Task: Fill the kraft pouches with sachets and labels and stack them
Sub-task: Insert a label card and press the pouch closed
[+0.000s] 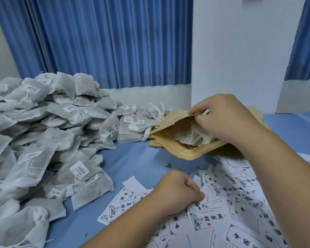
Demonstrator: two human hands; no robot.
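At the packing counter (pixel 132 161), our right hand (pixel 224 120) pinches the upper lip of a kraft pouch (pixel 175 149), holding its mouth open toward the left. A white sachet (pixel 188 136) already sits inside, its string trailing over the lower lip. The pouch lies on top of the stack of empty pouches (pixel 155 141) at the far right of the counter, just beside the grey heap of loose sachets (pixel 52 131) on the left. Nearer to us, our left hand (pixel 175 192) is clenched over the scattered labels (pixel 208 219), thumb and fingers apparently nipping a single slip. As we judge it, the label goes in next. We should lift only one sheet, keep the mouth pulled wide, slide the slip flat alongside the sachet, and tuck the stray string in so nothing snags at the opening.
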